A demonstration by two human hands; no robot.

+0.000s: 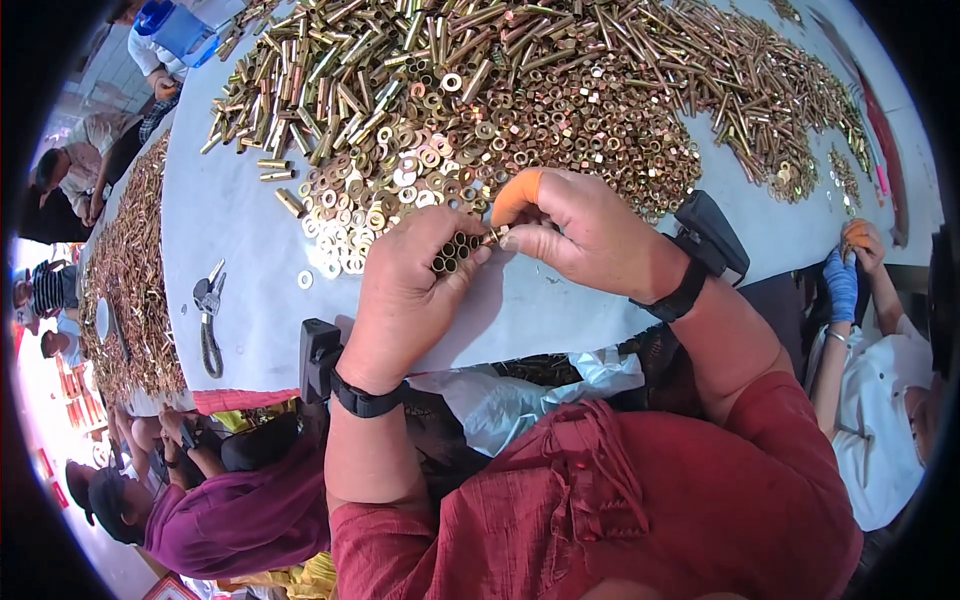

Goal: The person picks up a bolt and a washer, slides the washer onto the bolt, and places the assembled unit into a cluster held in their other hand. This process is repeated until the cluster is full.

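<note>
Red shirt [700, 480] closest, left grip [412, 268] wraps tubes [451, 252], ends facing us, right grip [585, 232] pinching a brass piece [494, 236] just rightward.

A pale grey, smooth-topped surface [240, 170] spreads across the middle of the frame. Short brassy metal tubes [340, 95] heap up at upper left, slim brassy metal rods [745, 75] at upper right. Flat golden ring washers [345, 195] and small coppery nuts [620, 145] fill the centre; one washer lies apart, near a dark-looped key bunch [209, 310] at left.
</note>
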